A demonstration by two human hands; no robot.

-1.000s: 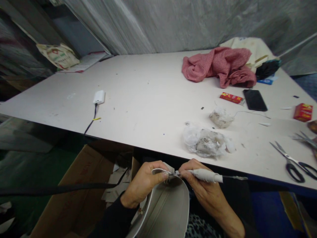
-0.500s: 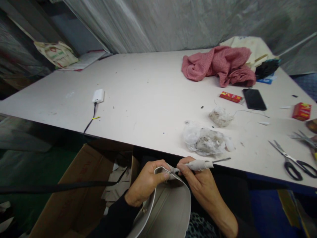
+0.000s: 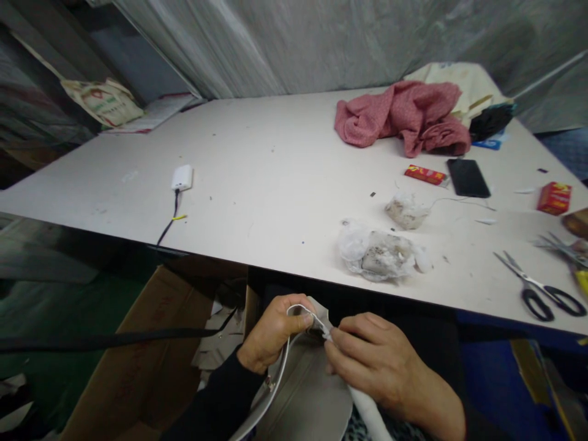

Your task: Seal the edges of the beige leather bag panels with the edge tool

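Below the table's near edge, my left hand (image 3: 274, 332) pinches the curled rim of a grey leather-like bag piece (image 3: 307, 392) that rests in my lap. My right hand (image 3: 373, 359) is closed on a white-handled tool (image 3: 370, 410). The tool's handle points down toward me and its tip meets the bag's rim beside my left thumb. The tip itself is hidden by my fingers.
On the white table (image 3: 257, 177) lie crumpled white plastic wads (image 3: 383, 255), black-handled scissors (image 3: 537, 288), a black phone (image 3: 467, 177), red boxes (image 3: 554, 197), a pink cloth (image 3: 404, 116) and a white charger (image 3: 182, 177) with cable. A cardboard box (image 3: 151, 355) stands below left.
My right hand has swung the white tool from pointing right along the table edge to pointing down toward me, and moved lower over the bag's rim. My left hand keeps its pinch.
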